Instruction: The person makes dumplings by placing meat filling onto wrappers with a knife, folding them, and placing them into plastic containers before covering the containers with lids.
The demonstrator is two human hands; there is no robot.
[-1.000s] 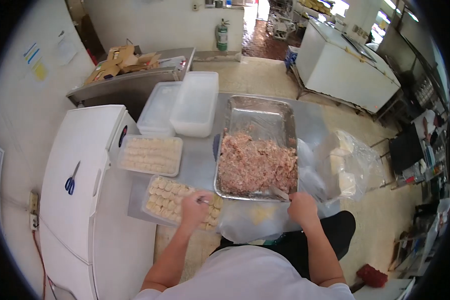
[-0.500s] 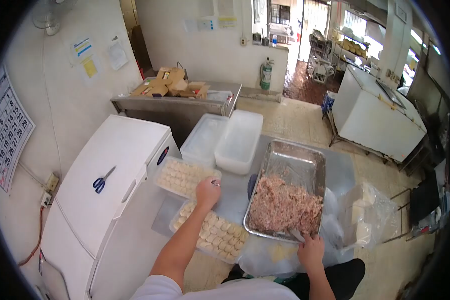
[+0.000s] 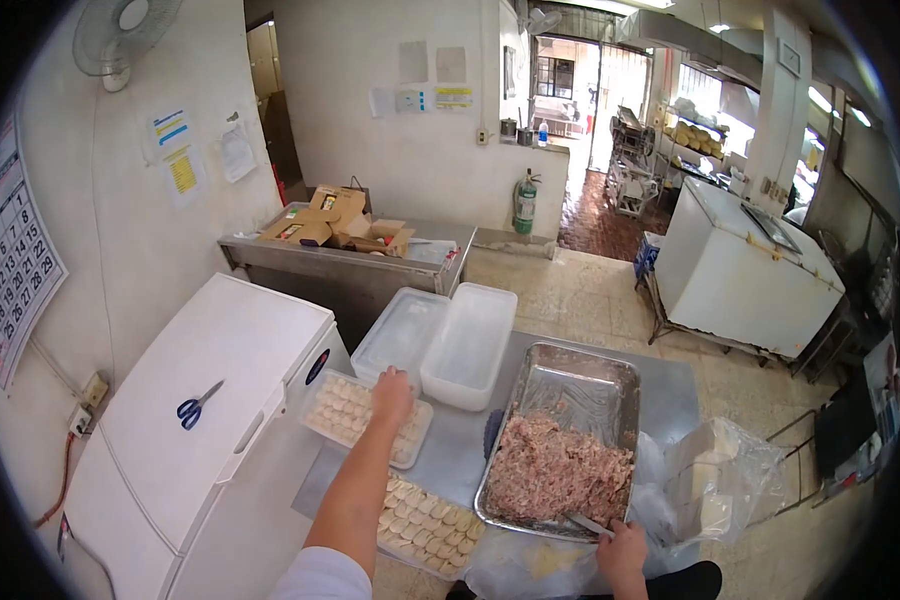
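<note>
My left hand (image 3: pixel 392 398) reaches over the upper tray of dumplings (image 3: pixel 342 408), near the wall of a translucent plastic container (image 3: pixel 400 335). Its fingers are curled together, and whatever they may hold is hidden. Pale dumplings lie in rows in that tray. Closer to me, more rows fill a lower dumpling tray (image 3: pixel 432 528), partly covered by my left forearm. In my right hand (image 3: pixel 622 549) is a metal spatula (image 3: pixel 588 523), its blade at the near edge of the ground meat filling (image 3: pixel 560 470). The filling heaps in the near part of a metal pan (image 3: pixel 582 377).
Another translucent container (image 3: pixel 470 345) stands behind the trays. A plastic bag with pale stacked blocks (image 3: pixel 705 470) sits right of the pan. Left is a white chest freezer (image 3: pixel 240 370) with scissors (image 3: pixel 198 406) on its lid. Open cardboard boxes (image 3: pixel 340 218) rest on the metal counter behind.
The head view has tilted up, so the table sits lower in the picture. My left hand has moved away from me, toward the containers. My right hand still holds the spatula at the filling.
</note>
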